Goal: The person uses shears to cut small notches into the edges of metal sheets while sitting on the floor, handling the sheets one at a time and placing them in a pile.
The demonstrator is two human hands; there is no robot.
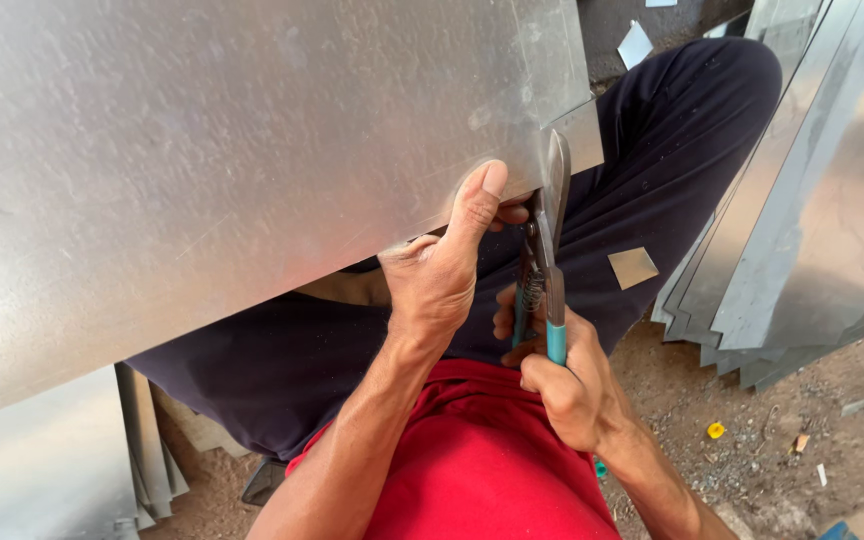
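Right hand closes around the teal-handled snips, just below the metal sheet. Left hand pinches the sheet's lower edge, thumb on top, touching the sheet just left of the blades. Snips run long axis near upright, tips pointing up into the sheet's corner. Risk: thumb sits close to blades, sharp cut edge could nick it; sheet could flex and twist the cut. Stacked sheets lie right of the sheet.

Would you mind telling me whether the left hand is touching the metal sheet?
Touching: the head view shows the left hand gripping the metal sheet's lower edge, thumb pressed flat on its face.
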